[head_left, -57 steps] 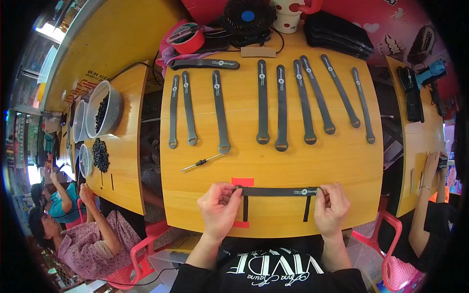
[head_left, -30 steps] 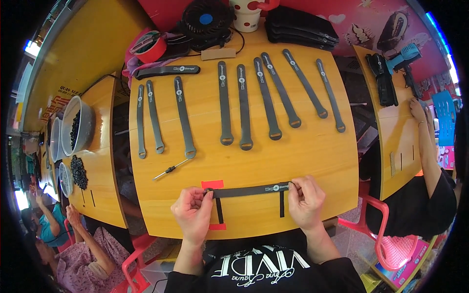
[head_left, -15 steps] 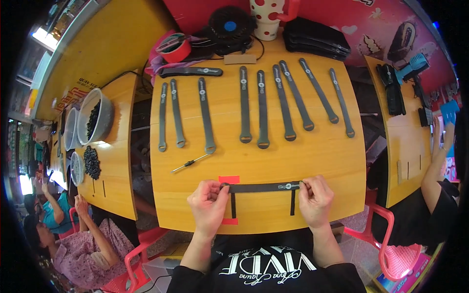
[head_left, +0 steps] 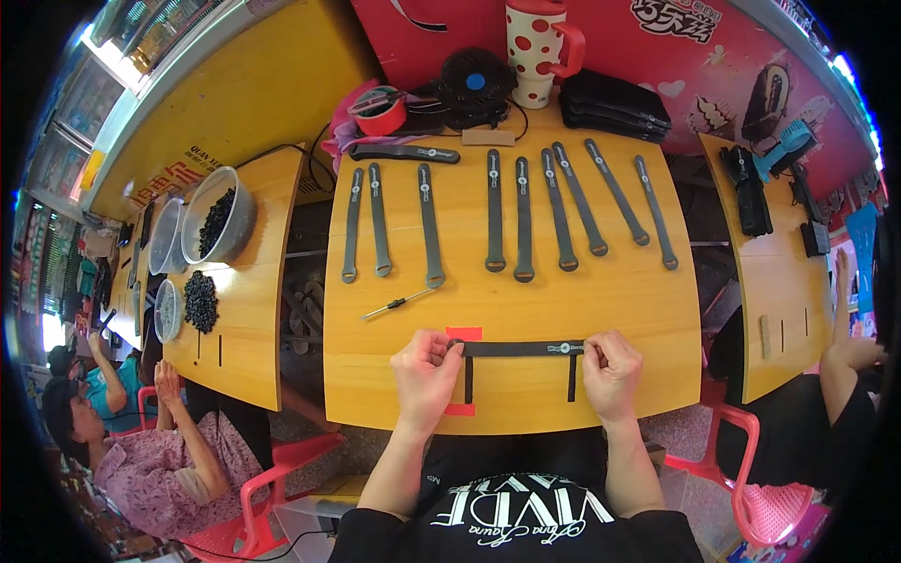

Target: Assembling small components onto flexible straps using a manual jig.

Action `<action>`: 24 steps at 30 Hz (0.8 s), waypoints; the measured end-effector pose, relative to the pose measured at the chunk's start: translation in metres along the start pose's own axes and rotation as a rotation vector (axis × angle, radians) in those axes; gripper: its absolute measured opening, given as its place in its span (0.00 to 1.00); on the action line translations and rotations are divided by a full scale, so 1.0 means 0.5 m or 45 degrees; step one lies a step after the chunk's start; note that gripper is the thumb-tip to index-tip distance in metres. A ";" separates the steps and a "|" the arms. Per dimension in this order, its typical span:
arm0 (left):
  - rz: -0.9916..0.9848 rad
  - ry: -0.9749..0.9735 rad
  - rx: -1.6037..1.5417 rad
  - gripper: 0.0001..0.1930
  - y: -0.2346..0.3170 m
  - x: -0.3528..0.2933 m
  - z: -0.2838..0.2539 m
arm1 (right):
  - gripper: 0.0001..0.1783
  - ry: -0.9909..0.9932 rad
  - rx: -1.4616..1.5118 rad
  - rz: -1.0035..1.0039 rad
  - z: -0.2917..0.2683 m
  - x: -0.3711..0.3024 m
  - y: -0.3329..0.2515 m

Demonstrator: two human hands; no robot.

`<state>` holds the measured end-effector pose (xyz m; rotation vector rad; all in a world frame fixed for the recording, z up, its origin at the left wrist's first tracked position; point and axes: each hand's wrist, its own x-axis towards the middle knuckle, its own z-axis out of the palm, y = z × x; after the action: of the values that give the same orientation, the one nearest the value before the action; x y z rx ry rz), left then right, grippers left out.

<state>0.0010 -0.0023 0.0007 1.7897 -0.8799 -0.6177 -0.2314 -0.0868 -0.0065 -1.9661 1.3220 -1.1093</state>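
A dark grey cable strap with a pale printed mark lies stretched sideways near the table's front edge. My left hand pinches its left end, and my right hand pinches its right end beside the mark. Below the strap, two black lines run toward me. Pieces of red tape sit by the left line, one partly behind the strap. Farther back, several similar straps lie spread in a row, most with a slotted round end toward me. A thin tool with a black middle rests left of centre.
At the back of the table stand a small black fan, a red-dotted tumbler, a red tape roll and stacked black pouches. Other people sit at side tables; the left one holds tubs and small black parts.
The view has shifted, so the table and its items appear farther right. Both hands still pinch the strap's ends, and the right fingers look more curled.
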 end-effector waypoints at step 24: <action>0.847 -0.337 0.863 0.26 0.054 -0.092 -0.080 | 0.17 -0.148 -0.348 -0.530 0.000 -0.069 -0.099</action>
<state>-0.0046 0.0504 0.0411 1.8295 -1.9310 -0.1105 -0.2134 -0.0356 0.0204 -2.5506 1.0752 -1.0122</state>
